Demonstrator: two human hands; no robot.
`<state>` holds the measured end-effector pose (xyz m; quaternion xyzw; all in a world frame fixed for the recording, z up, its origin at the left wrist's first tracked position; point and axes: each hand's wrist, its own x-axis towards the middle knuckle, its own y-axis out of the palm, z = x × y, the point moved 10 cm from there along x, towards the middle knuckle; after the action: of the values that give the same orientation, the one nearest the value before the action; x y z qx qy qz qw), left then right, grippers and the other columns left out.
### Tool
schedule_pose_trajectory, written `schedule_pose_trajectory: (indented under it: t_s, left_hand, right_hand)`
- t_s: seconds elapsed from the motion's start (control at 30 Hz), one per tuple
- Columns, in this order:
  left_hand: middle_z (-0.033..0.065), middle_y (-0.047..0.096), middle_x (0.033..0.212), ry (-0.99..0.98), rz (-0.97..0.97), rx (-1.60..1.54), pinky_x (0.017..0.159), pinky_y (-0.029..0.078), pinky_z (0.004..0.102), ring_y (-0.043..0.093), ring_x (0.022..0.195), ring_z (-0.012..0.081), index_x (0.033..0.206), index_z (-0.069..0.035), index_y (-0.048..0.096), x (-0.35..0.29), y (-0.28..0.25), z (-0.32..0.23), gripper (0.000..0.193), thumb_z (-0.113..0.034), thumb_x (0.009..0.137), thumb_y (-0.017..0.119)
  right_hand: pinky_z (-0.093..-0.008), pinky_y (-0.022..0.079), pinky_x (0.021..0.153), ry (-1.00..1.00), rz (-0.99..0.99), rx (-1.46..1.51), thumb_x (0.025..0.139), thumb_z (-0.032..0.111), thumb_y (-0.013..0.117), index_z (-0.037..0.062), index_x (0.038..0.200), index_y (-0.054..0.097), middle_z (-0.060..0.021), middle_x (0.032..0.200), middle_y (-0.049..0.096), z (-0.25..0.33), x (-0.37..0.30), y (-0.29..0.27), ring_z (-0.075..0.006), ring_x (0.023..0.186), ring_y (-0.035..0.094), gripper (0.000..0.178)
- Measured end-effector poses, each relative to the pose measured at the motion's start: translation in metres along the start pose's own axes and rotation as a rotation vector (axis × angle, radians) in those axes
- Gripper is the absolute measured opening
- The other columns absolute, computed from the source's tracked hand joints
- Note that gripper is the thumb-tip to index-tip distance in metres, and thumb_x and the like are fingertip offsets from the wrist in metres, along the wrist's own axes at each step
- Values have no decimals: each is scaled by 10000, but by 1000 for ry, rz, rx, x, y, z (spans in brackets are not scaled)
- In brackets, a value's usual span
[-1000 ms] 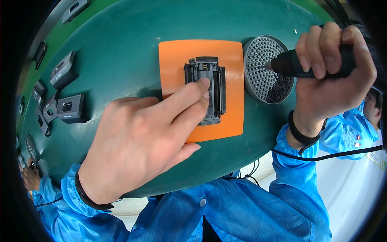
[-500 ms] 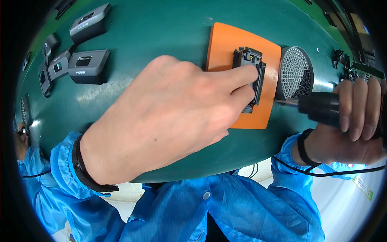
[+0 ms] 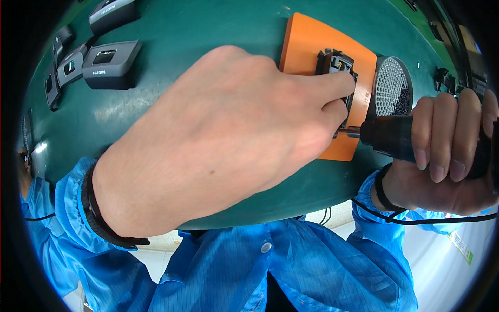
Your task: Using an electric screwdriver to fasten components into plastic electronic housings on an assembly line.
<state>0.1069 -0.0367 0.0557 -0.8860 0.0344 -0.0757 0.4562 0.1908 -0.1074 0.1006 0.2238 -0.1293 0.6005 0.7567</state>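
Observation:
My left hand [image 3: 223, 135] is closed, with thumb and fingers gripping a small black plastic assembly [image 3: 340, 61] and covering much of it. That assembly rests on an orange block [image 3: 306, 44]. My right hand [image 3: 452, 138] wraps round a black power screwdriver [image 3: 387, 136], held nearly level and pointing left. Its thin bit meets the near end of the assembly, beside my left fingertips; the exact contact spot is hidden. Right behind the screwdriver stands a round grey dish [image 3: 385, 78] with a dimpled bottom and small dark screws heaped on one side.
Several dark grey housings [image 3: 112, 65] with rectangular openings lie at the far left of the green table [image 3: 208, 23]. Small black parts [image 3: 444, 78] sit at the far right. A black cord [image 3: 442, 221] runs from my right wristband. Part of another hand [image 3: 24, 166] shows at the left edge.
The screwdriver has moved left, bringing its bit from beside the orange block to the black assembly. My left hand keeps its grip. The whole view has shifted slightly.

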Motion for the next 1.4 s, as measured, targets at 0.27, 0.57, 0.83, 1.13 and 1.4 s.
schedule_pose_trajectory:
  t_s: [0.27, 0.57, 0.83, 1.13, 1.4]
  left_hand:
    - [-1, 611, 1218, 24, -80, -92, 598, 540, 366, 699, 758, 231, 1107, -42, 646, -3, -3, 5, 582, -159, 607, 919]
    - [1, 613, 1234, -9, 5, -31, 601, 550, 362, 698, 731, 230, 1121, -30, 659, -1, 5, 4, 585, -179, 616, 914]
    - [-6, 629, 1315, 68, 81, 233, 605, 552, 380, 699, 731, 251, 1117, -54, 673, -9, 20, 5, 562, -196, 625, 906]
    - [44, 630, 1406, 38, 148, 123, 663, 594, 365, 714, 746, 258, 1204, -17, 692, -7, 19, 5, 676, -226, 596, 901]
    - [40, 630, 1408, -2, 212, 178, 703, 595, 353, 722, 813, 231, 1247, -24, 651, -1, 24, 5, 740, -225, 583, 908]
  right_hand:
    - [-335, 383, 364, -3, 28, 19, 1081, 429, 435, 117, 1013, 602, -15, 656, 505, -2, 0, 9, -152, 434, 412, 360]
    - [-337, 379, 364, -6, 28, 49, 1084, 437, 435, 115, 1017, 599, -14, 662, 507, 2, -1, 13, -154, 435, 409, 368]
    - [-333, 381, 360, -117, -199, 194, 1076, 432, 443, 109, 1013, 595, -14, 652, 506, 49, -16, -54, -154, 430, 412, 363]
    - [-343, 391, 565, -128, -492, -223, 1050, 327, 457, 43, 932, 586, -12, 677, 464, 53, -28, -107, -144, 552, 444, 333]
    - [-300, 387, 573, -25, -407, -192, 1015, 230, 509, 53, 1007, 629, 4, 672, 466, 34, -30, -109, -100, 540, 419, 215]
